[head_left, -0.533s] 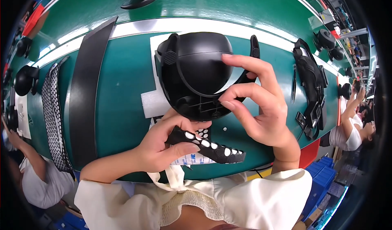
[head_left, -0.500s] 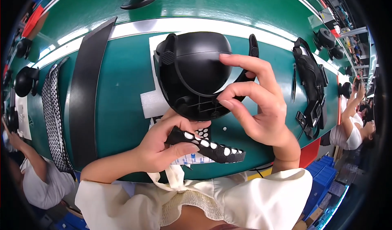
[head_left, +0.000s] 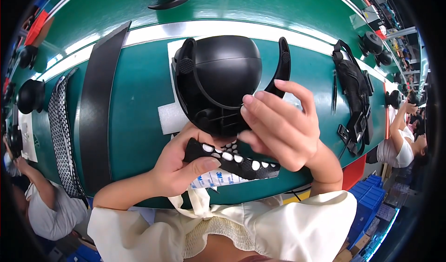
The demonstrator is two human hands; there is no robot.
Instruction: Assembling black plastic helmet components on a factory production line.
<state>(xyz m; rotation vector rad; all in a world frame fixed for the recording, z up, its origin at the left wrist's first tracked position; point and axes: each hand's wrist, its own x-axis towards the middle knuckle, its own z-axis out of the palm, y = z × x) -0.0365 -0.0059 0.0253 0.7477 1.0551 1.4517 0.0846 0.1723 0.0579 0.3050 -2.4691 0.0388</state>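
My left hand grips a black padded strip dotted with white ovals, thumb on top. White printed backing paper shows under the strip. Just beyond stands a glossy black domed shell, with a curved black frame around it and two upright arms. My right hand is at the frame's near right side, fingers stretched and fingertips at its edge. Its thumb is blurred and apart from the fingers. I see nothing held in it.
A white foam piece lies left of the shell. Farther left are a long flat black strip and a dotted band. Black straps with buckles lie at the right. Blue bins stand below. Other people sit at both sides.
My right hand's thumb and forefinger have come out of their pinch at the frame, and the hand has turned and shifted slightly left. The shell and dotted strip have moved slightly.
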